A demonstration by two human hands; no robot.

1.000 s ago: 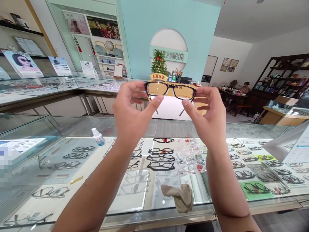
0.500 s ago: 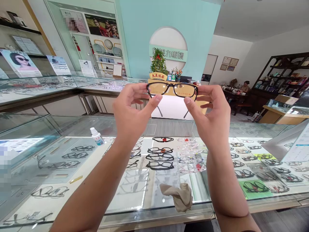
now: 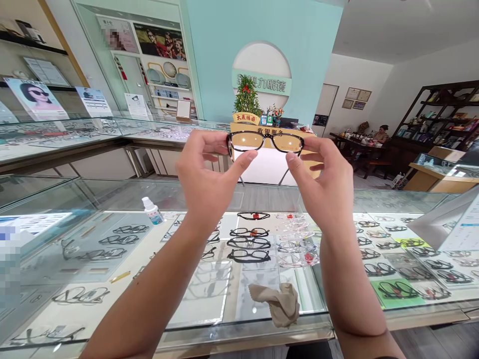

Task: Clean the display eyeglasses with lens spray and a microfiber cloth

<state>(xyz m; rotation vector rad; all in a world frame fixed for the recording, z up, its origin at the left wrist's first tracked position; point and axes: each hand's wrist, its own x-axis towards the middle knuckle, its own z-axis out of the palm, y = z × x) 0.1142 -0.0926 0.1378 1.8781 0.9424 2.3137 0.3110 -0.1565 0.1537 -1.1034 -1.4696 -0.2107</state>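
Observation:
A pair of dark-rimmed eyeglasses (image 3: 268,136) is held up in front of me above the glass counter. My left hand (image 3: 209,172) grips its left end between thumb and fingers. At the other end, my right hand (image 3: 322,174) pinches the frame the same way. The lenses face me, with small printed marks on the right one, and the temples point away and down. Below, a crumpled beige cloth (image 3: 279,301) lies on the counter top near its front edge. To the left stands a white spray bottle (image 3: 152,211).
The glass display counter (image 3: 168,336) holds rows of eyeglass frames (image 3: 249,244) under its top. More display cases (image 3: 157,130) run along the back left. A reception desk (image 3: 258,167) with a plant (image 3: 247,97) stands beyond. Far right, a person (image 3: 380,134) sits at a table.
The eyeglasses have tilted slightly and dropped a little, with both hands still on them. The bottle and cloth appear to stay in place on the counter.

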